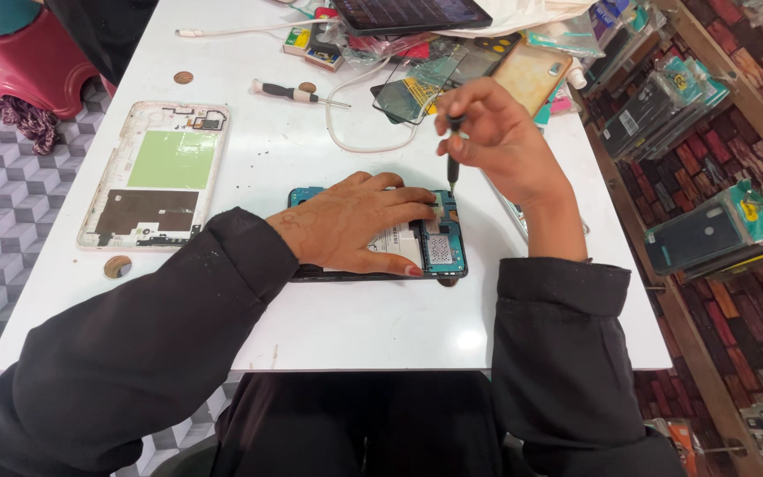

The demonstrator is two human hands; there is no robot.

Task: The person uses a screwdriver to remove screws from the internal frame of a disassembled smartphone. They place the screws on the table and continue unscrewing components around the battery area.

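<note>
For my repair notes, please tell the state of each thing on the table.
opened phone: back off, held flat by left hand
screwdriver: upright in right hand, tip on phone
white back cover: removed, inside up
spare screwdriver: lying unused

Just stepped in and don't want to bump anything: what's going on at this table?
A person in black sleeves is working on an opened phone with a teal circuit board, lying flat on the white table. The left hand presses down on it, while the right hand holds a thin black screwdriver upright, its tip at the phone's top corner. A detached white back frame and a second, black-handled screwdriver lie apart.
</note>
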